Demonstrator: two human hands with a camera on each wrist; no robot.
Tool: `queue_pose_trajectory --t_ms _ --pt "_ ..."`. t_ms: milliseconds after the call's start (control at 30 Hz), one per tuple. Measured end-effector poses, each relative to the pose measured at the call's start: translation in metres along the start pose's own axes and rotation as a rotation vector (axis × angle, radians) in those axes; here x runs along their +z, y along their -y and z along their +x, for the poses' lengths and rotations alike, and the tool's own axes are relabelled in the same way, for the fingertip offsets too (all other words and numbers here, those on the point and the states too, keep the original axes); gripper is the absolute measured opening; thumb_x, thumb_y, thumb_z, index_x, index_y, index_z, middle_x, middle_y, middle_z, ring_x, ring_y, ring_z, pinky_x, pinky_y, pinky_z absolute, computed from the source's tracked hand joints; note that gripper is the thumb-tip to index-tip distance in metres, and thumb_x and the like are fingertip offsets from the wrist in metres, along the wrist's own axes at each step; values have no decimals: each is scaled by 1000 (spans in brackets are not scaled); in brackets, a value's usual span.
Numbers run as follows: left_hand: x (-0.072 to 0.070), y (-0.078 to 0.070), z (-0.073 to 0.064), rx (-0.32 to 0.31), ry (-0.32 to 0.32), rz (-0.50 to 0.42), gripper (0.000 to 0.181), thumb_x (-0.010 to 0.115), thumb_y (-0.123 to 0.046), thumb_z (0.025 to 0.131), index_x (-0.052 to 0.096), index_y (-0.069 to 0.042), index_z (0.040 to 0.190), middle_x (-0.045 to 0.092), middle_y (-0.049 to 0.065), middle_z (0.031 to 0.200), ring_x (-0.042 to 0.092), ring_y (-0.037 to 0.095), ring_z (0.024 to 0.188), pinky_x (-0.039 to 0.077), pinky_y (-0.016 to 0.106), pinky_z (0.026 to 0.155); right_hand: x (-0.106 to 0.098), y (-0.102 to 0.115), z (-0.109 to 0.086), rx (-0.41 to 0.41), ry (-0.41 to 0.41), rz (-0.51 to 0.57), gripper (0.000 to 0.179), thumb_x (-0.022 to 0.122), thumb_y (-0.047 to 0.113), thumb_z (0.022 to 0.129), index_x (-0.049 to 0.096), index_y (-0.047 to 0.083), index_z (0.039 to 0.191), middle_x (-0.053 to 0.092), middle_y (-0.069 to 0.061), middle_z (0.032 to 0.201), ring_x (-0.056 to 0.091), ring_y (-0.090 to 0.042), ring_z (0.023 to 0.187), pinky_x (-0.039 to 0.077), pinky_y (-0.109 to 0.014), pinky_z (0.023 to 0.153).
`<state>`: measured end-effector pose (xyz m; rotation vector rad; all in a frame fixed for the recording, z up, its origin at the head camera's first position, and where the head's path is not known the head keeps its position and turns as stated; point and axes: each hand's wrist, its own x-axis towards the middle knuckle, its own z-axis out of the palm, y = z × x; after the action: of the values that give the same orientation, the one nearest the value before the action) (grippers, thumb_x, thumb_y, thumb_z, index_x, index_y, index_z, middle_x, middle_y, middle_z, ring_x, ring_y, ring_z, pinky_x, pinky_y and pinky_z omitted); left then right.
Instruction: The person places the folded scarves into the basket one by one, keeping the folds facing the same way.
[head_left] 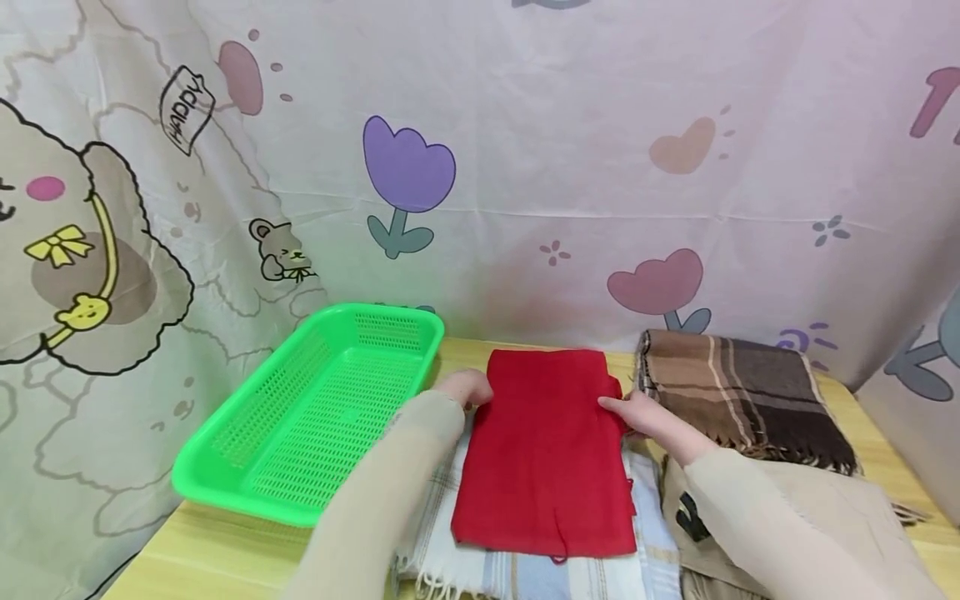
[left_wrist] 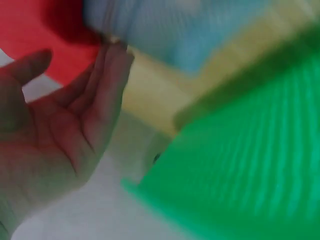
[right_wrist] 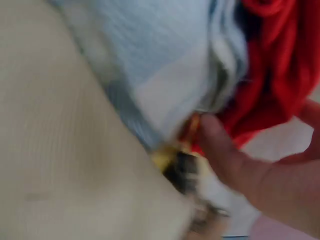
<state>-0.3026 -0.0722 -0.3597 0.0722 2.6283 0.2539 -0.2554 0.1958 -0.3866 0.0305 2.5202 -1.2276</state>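
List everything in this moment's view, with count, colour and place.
Table: 1, yellowish, underneath
Basket: 1, green, table's left
Red cloth: 1, red, centre, folded
Plaid cloth: 1, blue-white, beneath red cloth
Fringed cloth: 1, brown check, far right
Beige cloth: 1, beige, near right
Dark patch: 1, black, on beige cloth
Backdrop: at least 1, pale, behind
Left hand: 1, bare, red cloth's left edge
Right hand: 1, bare, its right edge
Sleeves: 2, cream, on arms

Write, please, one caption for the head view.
Left hand and right hand flank a folded red cloth on a fringed plaid scarf.
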Motion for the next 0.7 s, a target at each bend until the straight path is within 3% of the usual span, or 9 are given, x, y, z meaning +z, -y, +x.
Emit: queue_pose_trajectory --t_ms 100,200,267,400,500,567,700 --pt "17 2 26 -23 -46 -14 24 42 -16 86 47 -10 63 47 5 71 43 19 65 39 31 61 5 -4 12 68 57 89 39 46 36 96 56 -1 89 59 3 64 56 -6 55 47 -25 59" --pt "26 2 41 -40 -56 -61 21 44 -15 86 54 -8 69 51 7 75 46 21 69 42 32 65 8 -4 19 99 71 116 50 43 38 96 50 -8 112 66 -6 84 63 -8 67 52 -31 71" --pt "27 0 40 -53 -49 -112 21 44 -13 87 56 -6 71 51 8 74 46 21 68 41 30 64 10 -2 23 101 73 125 54 42 37 96 44 -11 121 65 -14 99 65 -13 76 51 -35 80" --pt "23 -6 24 -45 -93 -143 19 45 -9 88 52 -5 71 48 7 73 43 19 67 38 28 62 13 -1 30 55 62 124 55 40 31 98 37 -14 130 54 -26 119 63 -28 97 48 -41 91" --pt "24 -5 26 -24 -122 -156 19 46 -9 89 51 -6 71 50 7 75 45 20 68 40 29 62 16 -1 34 5 71 196 58 37 27 99 24 -14 139 43 -30 131 55 -35 112 46 -42 94" --pt "27 -1 34 -19 -129 -185 19 46 -12 90 54 -5 75 53 8 80 48 21 72 43 31 67 17 -2 36 -20 102 297 61 36 26 100 13 -11 143 36 -30 138 49 -37 119 45 -43 97" --pt "45 18 77 16 -116 -300 28 46 -26 92 61 -4 86 58 10 88 52 21 78 46 33 70 17 -5 37 -11 171 480 71 38 29 100 -4 -2 147 25 -27 145 47 -32 122 44 -42 100"
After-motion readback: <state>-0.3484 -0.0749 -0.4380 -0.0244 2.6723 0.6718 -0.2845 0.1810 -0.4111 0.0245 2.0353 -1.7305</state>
